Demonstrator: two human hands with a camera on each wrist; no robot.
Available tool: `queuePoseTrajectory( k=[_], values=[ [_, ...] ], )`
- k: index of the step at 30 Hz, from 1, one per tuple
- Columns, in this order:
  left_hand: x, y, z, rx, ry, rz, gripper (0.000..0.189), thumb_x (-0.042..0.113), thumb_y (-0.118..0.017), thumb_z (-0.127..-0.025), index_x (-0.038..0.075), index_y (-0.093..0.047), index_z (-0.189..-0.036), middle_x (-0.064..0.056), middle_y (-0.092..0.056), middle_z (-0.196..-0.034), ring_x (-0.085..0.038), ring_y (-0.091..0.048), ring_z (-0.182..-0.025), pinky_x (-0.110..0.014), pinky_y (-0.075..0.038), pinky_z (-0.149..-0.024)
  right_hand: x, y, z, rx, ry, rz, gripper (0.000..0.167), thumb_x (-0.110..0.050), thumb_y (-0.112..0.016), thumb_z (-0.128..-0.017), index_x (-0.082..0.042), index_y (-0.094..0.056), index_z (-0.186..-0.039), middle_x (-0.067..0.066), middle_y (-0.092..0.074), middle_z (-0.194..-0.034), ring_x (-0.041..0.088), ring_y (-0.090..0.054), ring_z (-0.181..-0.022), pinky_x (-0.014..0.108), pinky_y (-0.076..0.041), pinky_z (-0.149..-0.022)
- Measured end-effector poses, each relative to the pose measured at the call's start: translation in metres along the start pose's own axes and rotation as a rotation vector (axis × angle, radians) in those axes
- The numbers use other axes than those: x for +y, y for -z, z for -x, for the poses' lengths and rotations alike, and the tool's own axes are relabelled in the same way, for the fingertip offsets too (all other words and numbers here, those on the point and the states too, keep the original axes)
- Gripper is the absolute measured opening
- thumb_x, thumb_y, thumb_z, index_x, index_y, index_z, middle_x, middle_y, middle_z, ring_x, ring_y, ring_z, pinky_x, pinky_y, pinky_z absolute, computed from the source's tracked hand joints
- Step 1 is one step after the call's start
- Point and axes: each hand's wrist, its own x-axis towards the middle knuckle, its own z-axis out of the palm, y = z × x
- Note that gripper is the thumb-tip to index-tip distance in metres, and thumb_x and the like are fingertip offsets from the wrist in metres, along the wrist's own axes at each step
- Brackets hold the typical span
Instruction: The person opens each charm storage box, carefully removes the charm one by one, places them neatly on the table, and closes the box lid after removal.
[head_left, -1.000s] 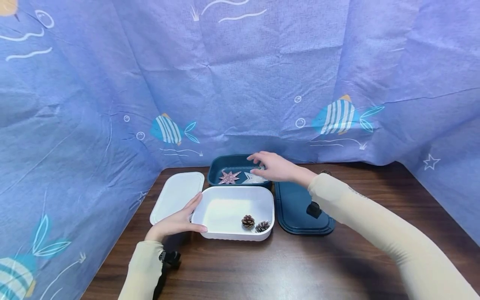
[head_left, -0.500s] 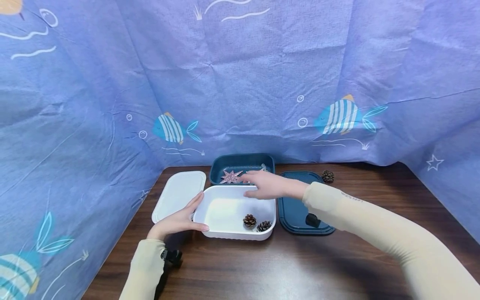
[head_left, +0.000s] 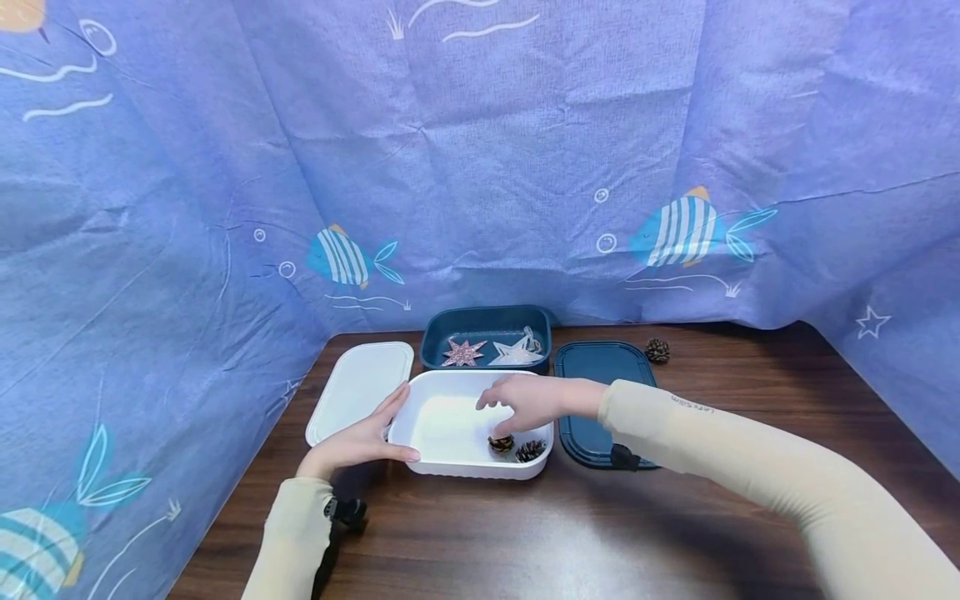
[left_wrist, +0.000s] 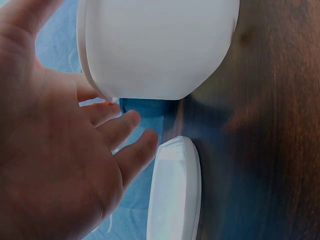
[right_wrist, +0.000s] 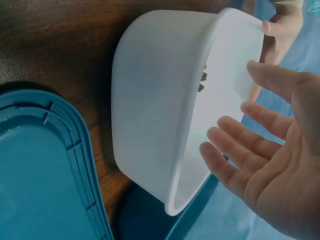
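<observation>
A white rectangular box (head_left: 450,417) holds two pinecones near its front right: a brown pinecone (head_left: 500,444) and a frosted pinecone (head_left: 531,451). My left hand (head_left: 360,442) rests at the box's left end, thumb at the front rim and the other fingers spread along the side. My right hand (head_left: 525,402) hovers over the box with bent, parted fingers and nothing between them. Its thumb overlaps the brown pinecone in the head view, while the right wrist view shows the palm bare. Behind, a dark blue box (head_left: 486,313) contains a pink glitter star (head_left: 463,353) and a white star (head_left: 513,352).
A white lid (head_left: 360,387) lies left of the white box. To the right is a dark blue lid (head_left: 600,367), partly under my right forearm. Another pinecone (head_left: 657,351) sits beyond it on the brown table (head_left: 465,542). A blue fish-print cloth (head_left: 495,183) hangs behind.
My right hand has moved from above the dark blue box toward me, over the white box. Both stars now show in full. My left hand stays at the white box's end.
</observation>
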Motion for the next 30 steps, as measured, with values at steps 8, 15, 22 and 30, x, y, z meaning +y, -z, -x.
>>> queuePoseTrajectory(
  k=[8, 15, 22, 30],
  values=[
    [0.001, 0.0, 0.0, 0.001, -0.01, -0.012, 0.117, 0.038, -0.083, -0.083, 0.013, -0.001, -0.163, -0.003, 0.004, -0.17, -0.028, 0.004, -0.154, -0.058, -0.009, -0.12, 0.0, -0.008, -0.001, -0.084, -0.033, 0.009, 0.043, -0.024, -0.072, -0.095, -0.01, -0.063, -0.134, 0.007, -0.068, -0.123, 0.02, -0.063, -0.112, 0.036, -0.051, -0.095],
    [0.003, 0.0, 0.001, -0.001, -0.019, -0.016, 0.118, 0.038, -0.083, -0.083, 0.012, -0.001, -0.163, -0.004, 0.005, -0.17, -0.029, 0.005, -0.154, -0.058, -0.009, -0.12, 0.001, -0.016, -0.001, -0.108, -0.026, 0.024, 0.037, -0.017, -0.074, -0.093, -0.012, -0.067, -0.13, 0.002, -0.07, -0.112, 0.015, -0.062, -0.102, 0.031, -0.05, -0.09],
    [0.004, -0.001, 0.002, -0.002, -0.018, -0.025, 0.118, 0.039, -0.083, -0.083, 0.011, -0.001, -0.163, -0.007, 0.005, -0.17, -0.03, 0.004, -0.154, -0.059, -0.01, -0.12, 0.005, -0.026, -0.006, -0.114, -0.029, 0.002, 0.032, -0.013, -0.076, -0.091, -0.014, -0.071, -0.123, -0.003, -0.07, -0.11, 0.009, -0.061, -0.099, 0.028, -0.05, -0.09],
    [0.005, 0.0, 0.002, 0.003, -0.017, -0.038, 0.12, 0.044, -0.083, -0.081, 0.011, -0.001, -0.163, -0.005, 0.005, -0.17, -0.029, 0.004, -0.154, -0.058, -0.01, -0.12, 0.008, -0.03, -0.008, -0.1, -0.025, -0.037, 0.026, -0.018, -0.074, -0.093, -0.013, -0.071, -0.119, -0.007, -0.069, -0.108, 0.004, -0.06, -0.096, 0.027, -0.05, -0.09]
  ],
)
